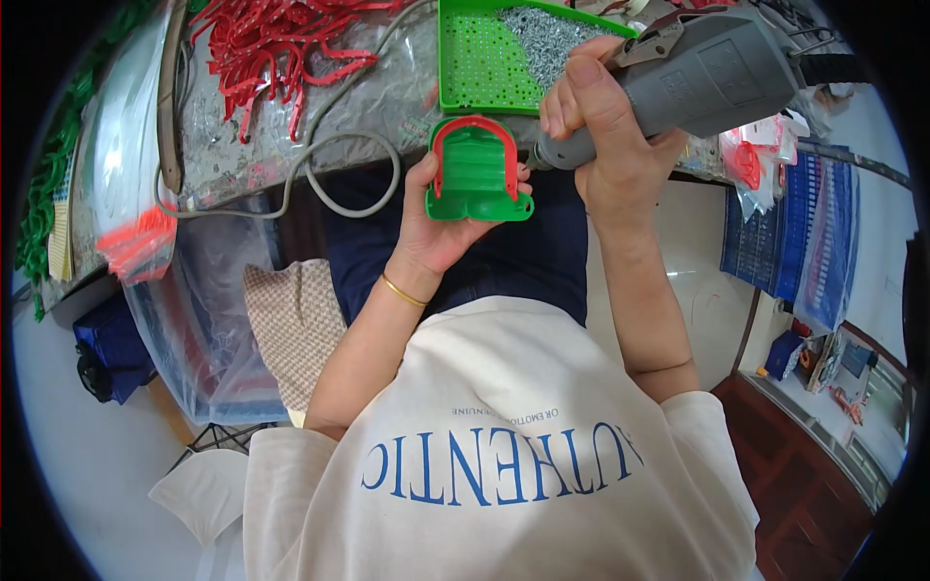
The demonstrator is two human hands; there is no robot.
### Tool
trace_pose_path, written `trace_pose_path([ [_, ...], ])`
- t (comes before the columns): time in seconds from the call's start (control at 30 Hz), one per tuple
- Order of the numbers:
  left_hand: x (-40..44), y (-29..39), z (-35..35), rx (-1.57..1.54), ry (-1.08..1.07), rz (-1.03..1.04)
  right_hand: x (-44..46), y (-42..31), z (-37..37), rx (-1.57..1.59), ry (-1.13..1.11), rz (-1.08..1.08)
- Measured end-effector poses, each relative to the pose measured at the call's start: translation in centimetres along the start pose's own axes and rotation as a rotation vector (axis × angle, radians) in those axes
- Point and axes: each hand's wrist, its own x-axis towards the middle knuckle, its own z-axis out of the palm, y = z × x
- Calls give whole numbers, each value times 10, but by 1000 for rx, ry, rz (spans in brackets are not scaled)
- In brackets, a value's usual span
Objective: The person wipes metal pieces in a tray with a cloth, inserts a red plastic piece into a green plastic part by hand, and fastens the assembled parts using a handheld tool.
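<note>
My left hand [438, 237] is closed around a small green plastic shell [475, 163], held up in front of my lap with its hollow side towards me. A red arched plastic handle [512, 160] curves over the shell's rim. In my right hand [612, 131] is a grey power screwdriver [697, 77], lying sideways with its nose pointing left. Its tip comes right up to the shell's right side; I cannot tell whether it touches a screw there. Behind my right fingers is a green perforated tray [480, 63] holding a heap of small metal screws [552, 39].
Red plastic handles [281, 48] lie piled on the workbench [228, 131]. A grey cable [363, 208] loops over its front edge. Clear plastic bags [145, 145] and green parts [39, 223] are at the left. Bagged red pieces [751, 160] sit on the right.
</note>
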Motion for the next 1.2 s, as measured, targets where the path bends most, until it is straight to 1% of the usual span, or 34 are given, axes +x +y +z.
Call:
trace_pose_path([
  [0.1, 0, 5, 1, 10, -39, 1, 16, -4, -2, 4, 30, -17],
  [0.17, -1, 9, 6, 15, -57, 4, 26, -4, -3, -4, 96, -34],
  [0.23, 0, 13, 13, 91, -125, 79, 34, -4, -6, -3, 93, -39],
  [0.37, 0, 19, 30, 87, -177, 123, 44, -4, -16, 5, 92, -56],
  [0.43, 8, 25, 33, 138, -159, 119, 48, -2, -16, 7, 74, -70],
  [0.57, 23, 24, 49, 140, -153, 114, 47, -7, -16, 24, 66, -68],
  [0.63, 32, 23, 56, 256, -176, 127, 52, -9, -21, 34, 51, -85],
  [0.67, 37, 22, 60, 256, -177, 123, 54, -10, -23, 44, 35, -100],
  [0.7, 41, 19, 64, 315, -151, 125, 53, -13, -22, 42, 39, -102],
  [0.73, 45, 17, 67, 373, -124, 129, 53, -21, -15, -33, 124, -77],
  [0.77, 49, 14, 68, 374, -125, 126, 53, -25, -11, -107, 207, -51],
  [0.87, 59, 10, 72, 322, -137, 92, 58, -24, -14, -62, 234, -91],
  [0.9, 61, 9, 75, 312, -117, 91, 59, -25, -16, -62, 235, -90],
  [0.97, 66, 7, 77, 303, -96, 88, 61, -28, -22, -151, 167, -116],
  [1.2, 79, 6, 78, 292, -105, 70, 71, -31, -28, -198, 156, -144],
])
